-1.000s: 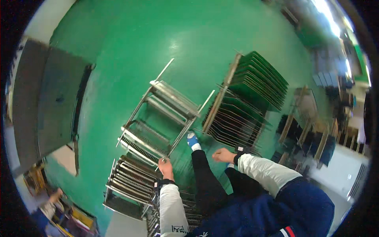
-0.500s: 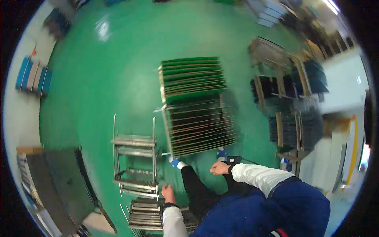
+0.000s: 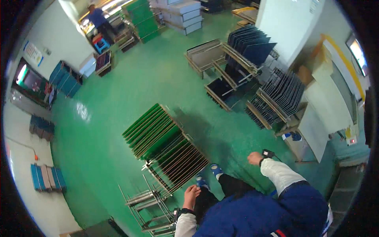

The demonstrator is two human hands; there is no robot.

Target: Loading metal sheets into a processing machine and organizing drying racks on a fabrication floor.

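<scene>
left hand (image 3: 190, 196) beside metal rack (image 3: 173, 158); green floor (image 3: 118, 98) beyond.

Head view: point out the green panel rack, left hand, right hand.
green panel rack (image 3: 152, 132), head view, on the green panels.
left hand (image 3: 191, 195), head view, back of hand.
right hand (image 3: 255, 158), head view, knuckles.
</scene>
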